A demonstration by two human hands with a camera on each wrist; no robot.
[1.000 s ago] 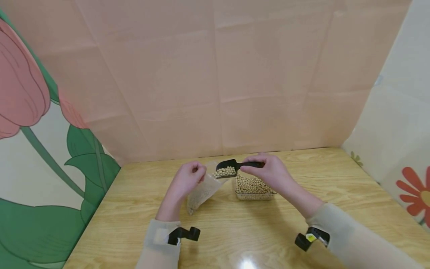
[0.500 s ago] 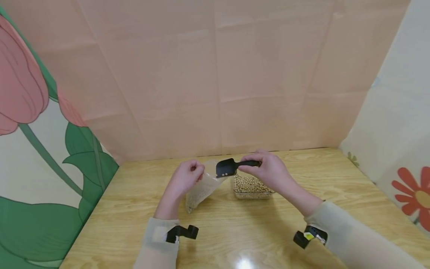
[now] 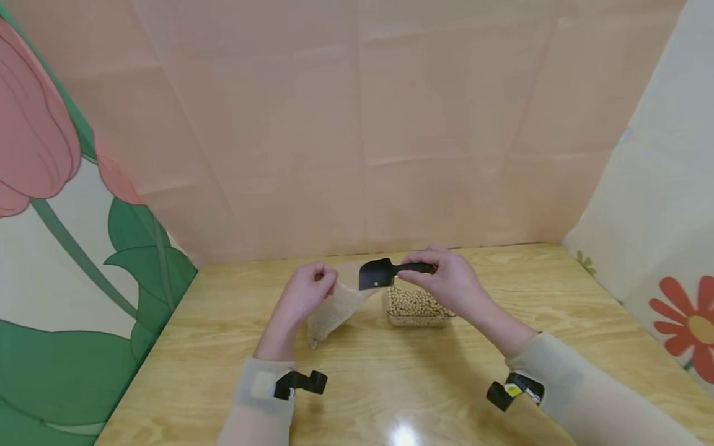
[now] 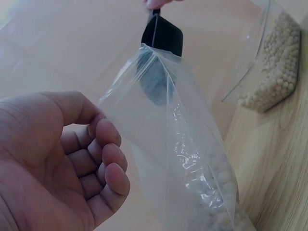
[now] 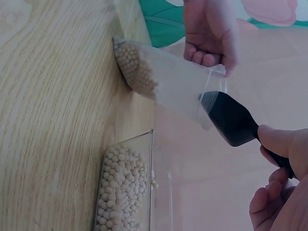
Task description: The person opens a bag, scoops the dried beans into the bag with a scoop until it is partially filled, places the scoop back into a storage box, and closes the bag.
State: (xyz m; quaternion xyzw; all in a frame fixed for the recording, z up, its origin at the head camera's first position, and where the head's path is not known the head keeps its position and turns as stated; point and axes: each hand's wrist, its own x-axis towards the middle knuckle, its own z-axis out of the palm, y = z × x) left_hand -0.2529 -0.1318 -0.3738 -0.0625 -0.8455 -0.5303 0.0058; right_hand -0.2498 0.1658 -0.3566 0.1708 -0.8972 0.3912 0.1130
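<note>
A clear plastic bag hangs by its mouth edge from my left hand, pinched between thumb and fingers. Pale round beans, like soybeans, fill its lower end, which meets the wooden table. My right hand grips the handle of a small black scoop. In the left wrist view the scoop's tip is inside the bag's mouth. A single bean shows on the scoop in the head view. Below the right hand stands a clear rectangular container holding many beans.
The wood-grain table runs back to a pink sheet. A flower-patterned wall covering rises at the right, and tulip artwork at the left. Both sleeves carry black camera mounts.
The scoop, full of beans a second ago, has tipped toward the bag and the beans have slid off, leaving one visible. The hands stay almost in place.
</note>
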